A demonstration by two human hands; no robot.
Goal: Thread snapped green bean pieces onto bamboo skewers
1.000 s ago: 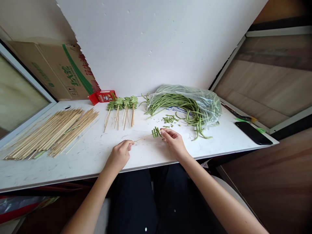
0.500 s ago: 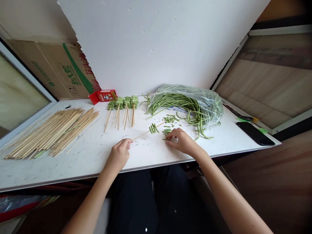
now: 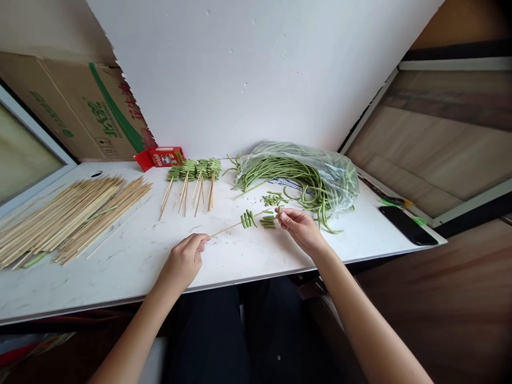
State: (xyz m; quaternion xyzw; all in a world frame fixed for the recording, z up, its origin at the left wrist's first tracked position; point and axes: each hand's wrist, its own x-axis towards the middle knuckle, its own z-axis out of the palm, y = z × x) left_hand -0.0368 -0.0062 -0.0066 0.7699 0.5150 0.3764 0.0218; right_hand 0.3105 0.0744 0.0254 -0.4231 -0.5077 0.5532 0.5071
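My left hand (image 3: 184, 260) is closed around the blunt end of a bamboo skewer (image 3: 226, 230), which points right and slightly away from me. Several cut green bean pieces (image 3: 248, 218) are threaded side by side near its far half. Between the thumb and fingertips of my right hand (image 3: 298, 226) is a short bean piece (image 3: 279, 210), held upright close to the skewer's tip. Just below the tip lies a small stack of cut bean pieces (image 3: 268, 222) on the white table. Shorter bean bits (image 3: 274, 199) are scattered behind it.
Finished bean skewers (image 3: 194, 169) lie in bunches at the back, beside a red box (image 3: 167, 157). Loose bamboo skewers (image 3: 80, 213) cover the left side. A plastic bag (image 3: 340, 173) of long beans (image 3: 276, 169) is at the back right, and a black phone (image 3: 407, 225) lies at the right edge.
My right hand has lifted a bean piece off the table and brought it up by the skewer's tip. My left hand still holds the skewer. The whole view has shifted slightly.
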